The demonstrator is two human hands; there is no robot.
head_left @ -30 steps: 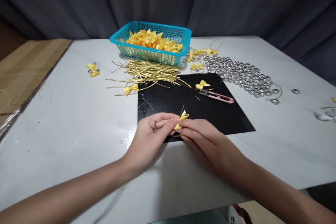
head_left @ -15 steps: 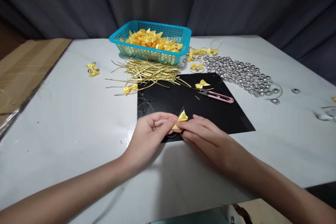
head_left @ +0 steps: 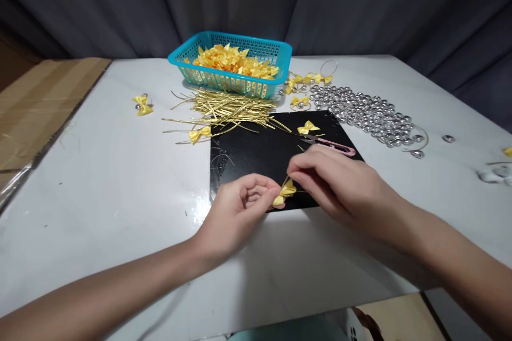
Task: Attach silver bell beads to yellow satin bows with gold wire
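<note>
Between the thumb and fingers of my left hand (head_left: 247, 208) is a small yellow ribbon bow (head_left: 287, 189), held above the front edge of the black mat (head_left: 256, 154). My right hand (head_left: 338, 181) is closed in a pinch on the end of a thin gold twist tie (head_left: 285, 180) that rises from the bow. Behind my right hand lies a pair of pink thread snips (head_left: 334, 146), partly covered by it. Another yellow bow (head_left: 308, 127) rests on the mat near the blades.
A blue plastic basket (head_left: 182, 58) full of yellow bows stands at the back. In front of it lies a pile of gold twist ties (head_left: 232, 106). Silver beads (head_left: 364, 112) spread over the right side. A cardboard sheet (head_left: 52, 96) lies at the left.
My right hand has moved up and right from the bow, now pinching the tie's end. The bow has shifted slightly right and down in my left fingers.
</note>
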